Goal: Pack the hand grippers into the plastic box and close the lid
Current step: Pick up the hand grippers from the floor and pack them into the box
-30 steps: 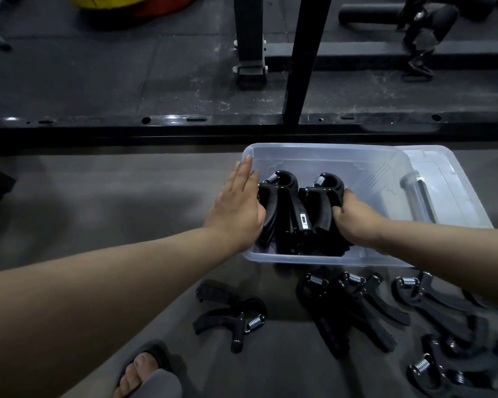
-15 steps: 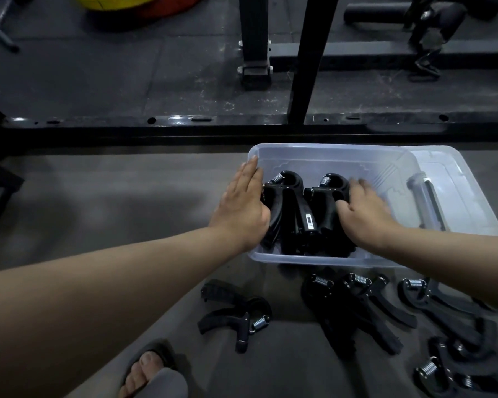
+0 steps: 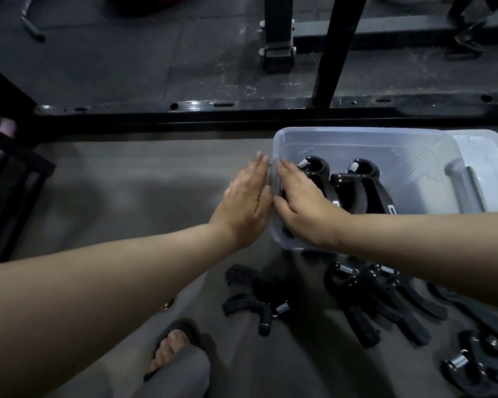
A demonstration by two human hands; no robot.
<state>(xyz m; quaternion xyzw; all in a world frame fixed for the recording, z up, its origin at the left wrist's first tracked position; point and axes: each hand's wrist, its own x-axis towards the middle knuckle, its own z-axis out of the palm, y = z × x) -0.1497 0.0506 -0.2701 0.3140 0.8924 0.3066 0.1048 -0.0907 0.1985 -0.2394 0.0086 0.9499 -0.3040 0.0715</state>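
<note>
My left hand lay flat against the outer left wall of the plastic box, fingers straight and pressed together. My right hand, fingers straight too, rested on the hand grippers inside the box. Their spring ends pointed away from me, and their white marks were unreadable. Loose grippers lay on the floor.

Your left hand and right hand are bare; you wear grey trousers and a black sandal.
</note>
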